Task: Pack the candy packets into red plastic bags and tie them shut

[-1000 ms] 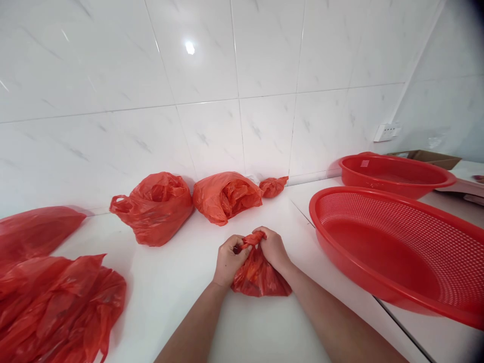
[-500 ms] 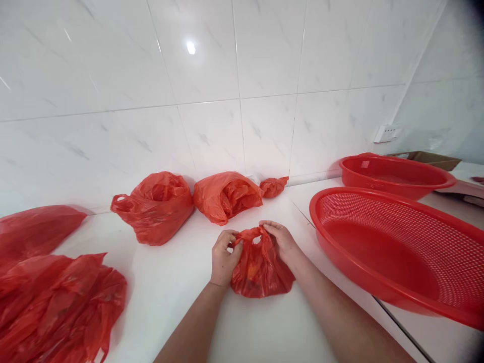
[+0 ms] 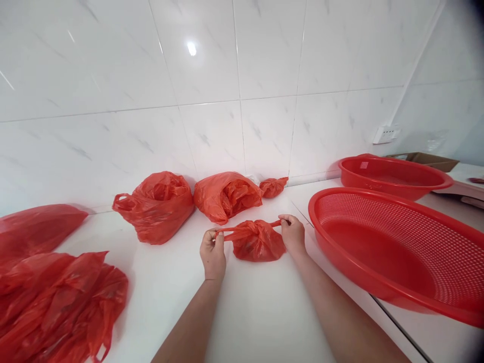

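Note:
A small red plastic bag rests on the white table in front of me, its top gathered and twisted in the middle. My left hand pinches one of its handles, stretched out to the left. The other handle is pulled to the right, pinched by my right hand. Both handles look taut. What the bag contains cannot be made out through the plastic.
Behind stand a full red bag, another red bag and a small knotted one. Crumpled red bags lie at the left. A red perforated basket and a red basin occupy the right.
My hands have moved apart, drawing the handles out sideways. The bag's top has tightened into a gathered twist, and its body looks smaller and more compact.

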{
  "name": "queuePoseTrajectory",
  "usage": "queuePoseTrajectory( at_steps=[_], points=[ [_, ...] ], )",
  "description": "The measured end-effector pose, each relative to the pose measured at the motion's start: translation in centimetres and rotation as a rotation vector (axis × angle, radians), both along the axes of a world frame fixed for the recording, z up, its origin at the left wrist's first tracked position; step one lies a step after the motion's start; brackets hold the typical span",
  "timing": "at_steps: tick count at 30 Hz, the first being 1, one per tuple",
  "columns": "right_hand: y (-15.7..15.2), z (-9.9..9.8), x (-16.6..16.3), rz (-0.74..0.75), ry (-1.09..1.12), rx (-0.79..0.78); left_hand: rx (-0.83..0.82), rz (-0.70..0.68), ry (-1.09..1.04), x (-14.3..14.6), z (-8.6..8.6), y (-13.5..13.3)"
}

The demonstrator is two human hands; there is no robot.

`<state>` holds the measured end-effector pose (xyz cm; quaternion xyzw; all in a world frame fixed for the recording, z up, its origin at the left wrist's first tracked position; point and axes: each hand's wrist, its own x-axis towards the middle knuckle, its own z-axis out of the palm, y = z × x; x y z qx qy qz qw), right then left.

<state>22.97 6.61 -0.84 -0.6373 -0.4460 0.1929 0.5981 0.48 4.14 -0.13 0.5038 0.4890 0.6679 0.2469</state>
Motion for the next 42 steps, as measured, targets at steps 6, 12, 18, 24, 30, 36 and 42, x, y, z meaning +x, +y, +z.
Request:
queuePoseTrajectory(
  at_steps=[6, 12, 18, 24, 30, 36, 42],
  points=[
    [-0.3, -0.3, -0.2, 0.203, 0.038, -0.037, 0.057, 0.033, 0.113, 0.4, -0.5, 0.1],
    [-1.0, -0.8, -2.7, 0.508, -0.147, 0.009, 0.195, -0.016, 0.535, 1.6, -0.9, -1.0],
    [-1.7, -1.0, -4.6, 0.761, -0.264, -0.198, 0.147, -0.299, 0.805, 1.1, -0.7, -0.6],
    [-1.2, -1.4, -4.4, 0.786, -0.288, -0.234, 0.064, -0.307, 0.921, 1.0, -0.3, -0.4],
    [-0.5, -1.8, -2.7, 0.836, 0.084, -0.236, -0.115, -0.228, 1.001, 1.1, -0.2, -0.2],
    [0.6, -2.5, -1.6, 0.673, 0.304, -0.301, -0.317, -0.038, 0.931, -2.3, 1.1, -1.8],
    [0.6, -1.9, -2.2, 0.655, 0.131, -0.343, -0.07, 0.318, 0.933, -12.0, 8.2, -4.6]
  ],
)
